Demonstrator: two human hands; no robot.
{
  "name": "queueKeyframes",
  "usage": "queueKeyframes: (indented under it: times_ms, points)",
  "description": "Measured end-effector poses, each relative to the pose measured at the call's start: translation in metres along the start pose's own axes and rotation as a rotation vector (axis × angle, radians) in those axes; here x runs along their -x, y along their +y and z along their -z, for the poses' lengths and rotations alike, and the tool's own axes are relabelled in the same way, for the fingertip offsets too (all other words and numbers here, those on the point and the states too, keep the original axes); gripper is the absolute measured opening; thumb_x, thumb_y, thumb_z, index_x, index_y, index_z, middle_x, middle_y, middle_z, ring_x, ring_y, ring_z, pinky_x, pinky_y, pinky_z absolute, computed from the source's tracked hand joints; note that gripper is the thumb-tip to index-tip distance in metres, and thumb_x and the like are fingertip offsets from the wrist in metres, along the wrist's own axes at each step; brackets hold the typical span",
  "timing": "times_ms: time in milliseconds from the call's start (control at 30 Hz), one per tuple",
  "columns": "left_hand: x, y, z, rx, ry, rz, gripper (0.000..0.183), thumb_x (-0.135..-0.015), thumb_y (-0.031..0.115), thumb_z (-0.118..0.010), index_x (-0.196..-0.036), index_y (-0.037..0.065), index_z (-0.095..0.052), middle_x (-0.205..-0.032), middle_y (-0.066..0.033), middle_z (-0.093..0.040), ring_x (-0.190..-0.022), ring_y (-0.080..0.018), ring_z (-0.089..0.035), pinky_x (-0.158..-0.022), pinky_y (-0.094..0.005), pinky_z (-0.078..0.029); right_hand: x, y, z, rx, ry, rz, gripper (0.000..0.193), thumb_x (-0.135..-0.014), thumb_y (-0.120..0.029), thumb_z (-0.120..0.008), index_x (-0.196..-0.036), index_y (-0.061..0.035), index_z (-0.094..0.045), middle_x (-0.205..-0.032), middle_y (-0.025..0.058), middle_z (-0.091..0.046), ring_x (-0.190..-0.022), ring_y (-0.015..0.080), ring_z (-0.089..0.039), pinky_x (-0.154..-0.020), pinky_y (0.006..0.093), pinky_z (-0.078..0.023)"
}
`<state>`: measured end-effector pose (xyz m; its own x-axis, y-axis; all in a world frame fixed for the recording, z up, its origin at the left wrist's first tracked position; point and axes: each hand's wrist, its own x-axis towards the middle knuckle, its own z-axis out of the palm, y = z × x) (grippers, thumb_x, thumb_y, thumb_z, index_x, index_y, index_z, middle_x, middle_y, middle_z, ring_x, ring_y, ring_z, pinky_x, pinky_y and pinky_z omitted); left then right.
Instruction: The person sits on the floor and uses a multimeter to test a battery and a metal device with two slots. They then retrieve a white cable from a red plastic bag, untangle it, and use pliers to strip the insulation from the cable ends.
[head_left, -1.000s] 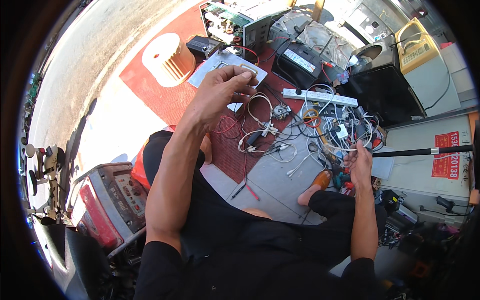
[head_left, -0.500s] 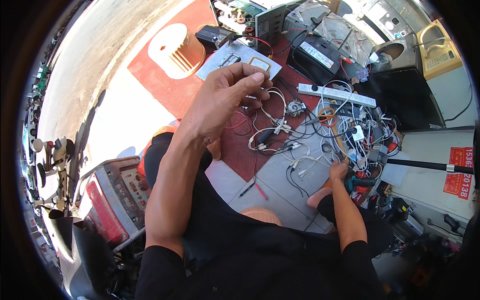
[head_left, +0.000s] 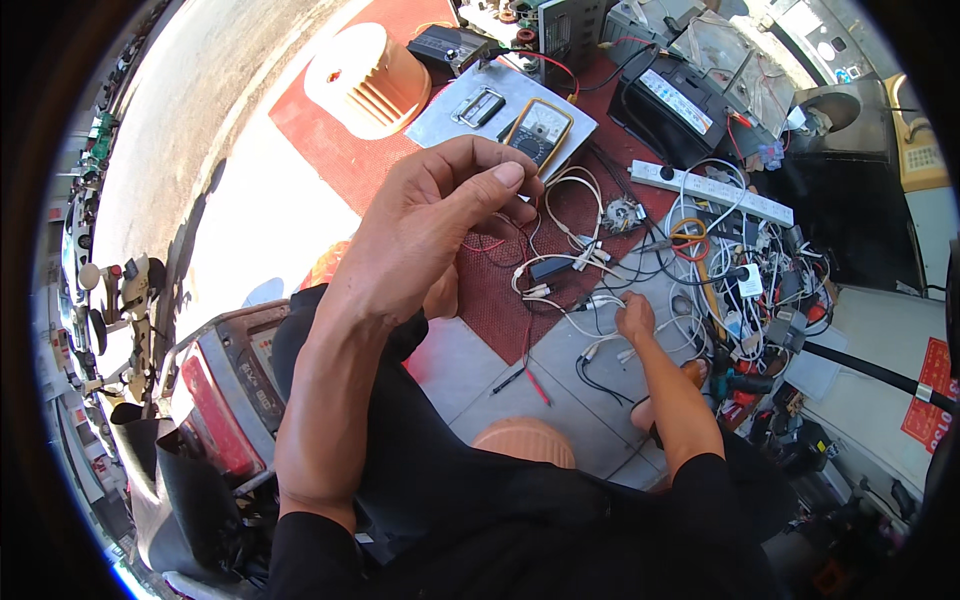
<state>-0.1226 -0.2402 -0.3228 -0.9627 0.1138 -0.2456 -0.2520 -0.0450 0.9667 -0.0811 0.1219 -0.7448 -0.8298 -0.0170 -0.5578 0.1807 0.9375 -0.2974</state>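
Note:
My left hand (head_left: 450, 200) is raised in front of me, its thumb against the curled fingers; whether anything small is between them I cannot make out. Beyond it, a yellow-edged analog multimeter (head_left: 540, 132) lies on a silver board (head_left: 455, 92). Lower and to the right, my right hand (head_left: 636, 318) reaches down to the floor with fingers curled in among white cables (head_left: 585, 325). What it grips is hidden. Black and white leads with plugs lie around it. A red test probe (head_left: 538, 387) and a black one (head_left: 509, 381) rest on the tiles.
A power strip (head_left: 712, 193) lies behind a heap of cables and adapters (head_left: 745, 280) on the right. A black battery (head_left: 668, 110) stands at the back. An orange plastic stool (head_left: 365, 80) sits on the red mat (head_left: 320, 150). A red-grey machine (head_left: 225, 400) stands at left.
My right hand has moved left from the edge of the cable heap to the loose white cables. My left hand stays raised and curled. The view has shifted, uncovering the multimeter.

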Motion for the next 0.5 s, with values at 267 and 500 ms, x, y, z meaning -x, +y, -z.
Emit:
queueKeyframes:
  times_ms: [267, 500]
  points:
    - [0.007, 0.004, -0.012, 0.041, -0.04, 0.0, 0.029, -0.109, 0.028, -0.064, -0.121, 0.002, -0.071, -0.111, -0.0062, -0.074, -0.099, -0.0129, -0.071, -0.088, -0.0289, -0.057, 0.131, -0.071, 0.186, -0.555, -0.004, 0.306, 0.036, -0.092, -0.004, -0.073, -0.127, 0.0052, -0.067, -0.094, 0.0098, -0.072, -0.077, 0.0162, -0.069, -0.071, 0.0345, -0.056]
    - [0.019, -0.003, -0.026, 0.096, -0.13, -0.05, 0.028, -0.109, 0.027, -0.066, -0.122, 0.003, -0.07, -0.11, -0.0069, -0.075, -0.097, -0.0131, -0.071, -0.084, -0.0291, -0.058, 0.265, -0.093, 0.3, -0.907, 0.399, 0.467, 0.025, -0.102, -0.004, -0.067, -0.126, 0.0041, -0.068, -0.094, 0.0036, -0.069, -0.067, 0.0045, -0.055, -0.06, 0.0214, -0.048]
